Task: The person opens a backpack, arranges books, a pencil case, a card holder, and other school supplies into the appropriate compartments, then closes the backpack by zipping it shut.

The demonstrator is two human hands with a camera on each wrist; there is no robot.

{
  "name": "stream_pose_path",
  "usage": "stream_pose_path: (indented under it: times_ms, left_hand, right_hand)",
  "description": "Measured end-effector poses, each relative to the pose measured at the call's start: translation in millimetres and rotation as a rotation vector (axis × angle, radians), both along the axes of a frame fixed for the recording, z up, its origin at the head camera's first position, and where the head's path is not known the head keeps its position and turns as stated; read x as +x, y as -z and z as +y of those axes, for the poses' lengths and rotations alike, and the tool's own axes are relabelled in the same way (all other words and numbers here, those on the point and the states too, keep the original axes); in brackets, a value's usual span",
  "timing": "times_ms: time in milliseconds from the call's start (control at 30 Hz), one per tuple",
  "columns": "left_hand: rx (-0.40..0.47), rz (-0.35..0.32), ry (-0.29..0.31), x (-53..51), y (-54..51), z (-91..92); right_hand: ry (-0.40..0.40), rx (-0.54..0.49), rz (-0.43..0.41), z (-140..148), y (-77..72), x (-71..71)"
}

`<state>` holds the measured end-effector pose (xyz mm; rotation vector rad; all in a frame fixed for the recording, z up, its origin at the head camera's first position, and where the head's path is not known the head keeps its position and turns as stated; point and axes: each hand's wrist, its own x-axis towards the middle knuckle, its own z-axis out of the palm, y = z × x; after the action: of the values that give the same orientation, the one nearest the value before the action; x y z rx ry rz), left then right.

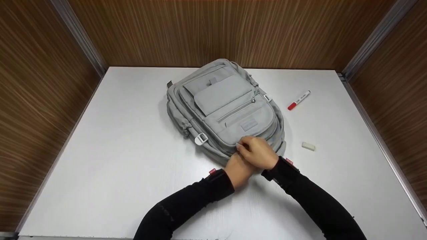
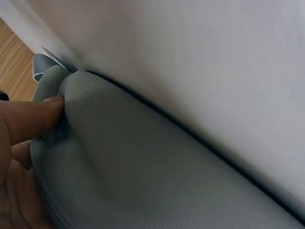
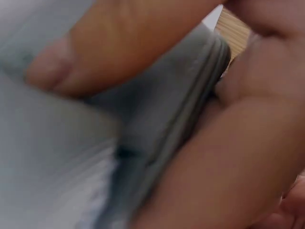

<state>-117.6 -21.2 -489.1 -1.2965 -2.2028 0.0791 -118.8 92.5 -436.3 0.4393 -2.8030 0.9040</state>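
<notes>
A grey backpack (image 1: 230, 96) lies front side up on the white table, its top end toward me. My left hand (image 1: 239, 169) is at this near end, partly under the right; in the left wrist view its thumb (image 2: 35, 119) and fingers pinch an edge of the ribbed grey fabric (image 2: 143, 162). Crossing above it, my right hand (image 1: 259, 152) has curled fingers at the rim of the front pocket. In the right wrist view its thumb (image 3: 105, 52) and fingers grip the backpack beside a seamed edge (image 3: 190, 95). A zipper pull there cannot be made out.
To the right of the backpack lie a white marker with a red cap (image 1: 299, 100) and a small white eraser-like block (image 1: 308, 146). Wood-grain panels (image 1: 186, 33) stand around the back and sides of the table (image 1: 110, 160).
</notes>
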Motion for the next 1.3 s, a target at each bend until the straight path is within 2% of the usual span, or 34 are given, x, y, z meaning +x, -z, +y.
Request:
stream_pose_path:
  times_ms: [67,167,233,267,300,333,400,500,533,600,700,800,900,1067,1167,1300]
  left_hand:
    - [-0.018,-0.085,0.056,-4.1,-6.9,-6.8]
    - [-0.019,-0.313,0.198,-17.5,-22.3,-28.5]
    - [0.037,-0.447,0.298,-31.1,-32.3,-46.9]
    - [0.079,-0.496,0.334,-38.6,-36.5,-56.7]
    - [0.12,-0.514,0.359,-46.0,-39.9,-66.7]
    - [0.169,-0.505,0.367,-54.2,-41.9,-77.4]
    - [0.262,-0.45,0.323,-71.3,-45.2,-96.6]
    - [0.336,-0.405,0.178,-96.5,-47.3,-119.7]
    - [0.341,-0.416,0.121,-104.6,-47.3,-125.8]
    - [0.311,-0.469,0.009,-118.3,-46.6,-135.6]
    - [0.191,-0.591,-0.155,-132.3,-42.9,-144.0]
    - [0.088,-0.669,-0.258,-140.7,-36.6,-145.2]
    - [0.068,-0.665,-0.292,-146.8,-29.8,-144.4]
    - [0.086,-0.583,-0.267,-151.7,-20.2,-145.8]
    - [0.068,-0.542,-0.243,-149.6,-14.7,-147.2]
    - [0.053,-0.519,-0.255,-142.6,-9.9,-147.8]
  right_hand:
    - [0.014,-0.021,-0.01,3.8,1.1,0.5]
    - [0.03,-0.061,-0.019,10.7,2.8,3.0]
    - [0.037,-0.086,-0.013,16.1,3.9,6.1]
    - [0.04,-0.096,-0.011,18.9,4.3,7.9]
    - [0.047,-0.1,-0.007,21.9,4.6,10.0]
    - [0.048,-0.106,-0.002,23.5,5.3,11.7]
    - [0.049,-0.107,0.009,25.9,6.6,14.8]
    - [0.054,-0.1,0.021,27.1,7.9,18.1]
    - [0.05,-0.102,0.023,26.8,8.1,18.6]
    - [0.049,-0.104,0.02,25.7,8.5,19.6]
    - [0.049,-0.117,0.01,23.4,9.4,20.4]
    - [0.051,-0.129,0.006,22.6,10.9,20.8]
    - [0.055,-0.133,0.014,23.5,13.9,19.9]
    - [0.067,-0.127,0.043,26.0,21.0,17.4]
    - [0.074,-0.121,0.051,28.0,25.6,15.7]
    - [0.086,-0.118,0.053,32.4,30.4,11.9]
